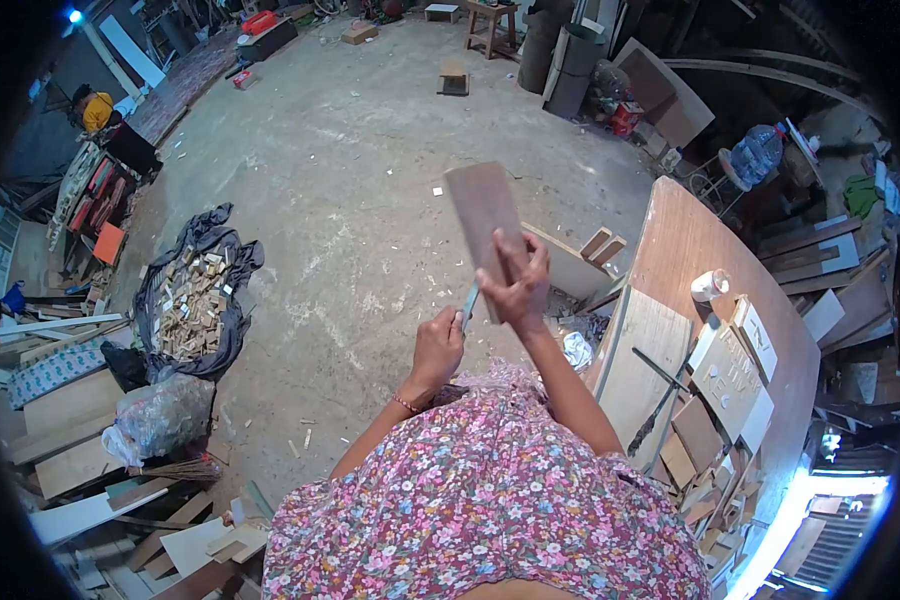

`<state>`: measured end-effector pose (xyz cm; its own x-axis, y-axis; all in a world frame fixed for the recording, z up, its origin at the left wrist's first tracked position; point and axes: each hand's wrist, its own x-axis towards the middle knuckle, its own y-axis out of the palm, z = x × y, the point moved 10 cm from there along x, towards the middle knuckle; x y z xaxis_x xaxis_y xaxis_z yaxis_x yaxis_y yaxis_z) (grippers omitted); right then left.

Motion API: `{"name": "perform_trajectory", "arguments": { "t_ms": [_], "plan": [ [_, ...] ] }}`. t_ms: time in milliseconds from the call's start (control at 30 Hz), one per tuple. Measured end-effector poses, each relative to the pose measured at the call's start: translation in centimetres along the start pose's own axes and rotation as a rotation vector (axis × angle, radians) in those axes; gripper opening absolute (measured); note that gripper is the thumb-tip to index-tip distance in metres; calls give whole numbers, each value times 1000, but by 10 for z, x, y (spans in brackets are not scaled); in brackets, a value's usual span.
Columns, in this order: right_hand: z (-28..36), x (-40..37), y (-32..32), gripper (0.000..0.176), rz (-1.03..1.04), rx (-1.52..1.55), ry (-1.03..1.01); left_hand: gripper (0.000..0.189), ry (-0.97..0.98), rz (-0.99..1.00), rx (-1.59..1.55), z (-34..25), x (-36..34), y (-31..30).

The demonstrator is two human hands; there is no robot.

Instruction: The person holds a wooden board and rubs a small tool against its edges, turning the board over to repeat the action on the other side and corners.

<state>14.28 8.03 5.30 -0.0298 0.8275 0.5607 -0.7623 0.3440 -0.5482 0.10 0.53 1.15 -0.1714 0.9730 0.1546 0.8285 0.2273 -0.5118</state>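
Note:
A flat brown wooden board (482,205) is held up in front of me, tilted, by my right hand (520,285). The fingers of that hand are closed over the board's lower part, with the thumb at its left edge. My left hand (438,348) is a closed fist to the lower left of it. From this fist rises a narrow grey-blue blade-like strip (471,300), its upper end right at the board's lower left edge. The fist hides the strip's lower end.
A wooden table (670,240) stands at my right, bearing a white cup (710,286) and several wood offcuts (698,425). A dark sheet (232,330) heaped with wood scraps lies on the floor at left. Scrap boards (70,425) are piled beyond. A person (105,115) is far left.

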Motion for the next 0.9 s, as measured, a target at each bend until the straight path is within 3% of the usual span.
{"name": "perform_trajectory", "arguments": {
  "t_ms": [167,233,333,433,567,700,900],
  "plan": [
    [-17,19,-8,59,15,285,95,15,-100,108,-232,13,-2,16],
    [-9,16,-7,58,72,239,41,20,-410,261,-650,15,-6,32],
    [-5,13,-7,56,106,177,-4,29,-351,373,-802,4,-3,31],
    [-22,11,-6,56,120,233,147,32,-383,529,-1037,5,0,38],
    [-29,5,-2,56,172,243,185,41,-466,523,-1373,6,3,39],
    [-28,-9,7,55,244,189,193,38,-403,576,-1453,4,9,40],
    [-32,-15,14,53,280,226,235,37,-401,494,-1249,-1,17,38]
  ]
}}
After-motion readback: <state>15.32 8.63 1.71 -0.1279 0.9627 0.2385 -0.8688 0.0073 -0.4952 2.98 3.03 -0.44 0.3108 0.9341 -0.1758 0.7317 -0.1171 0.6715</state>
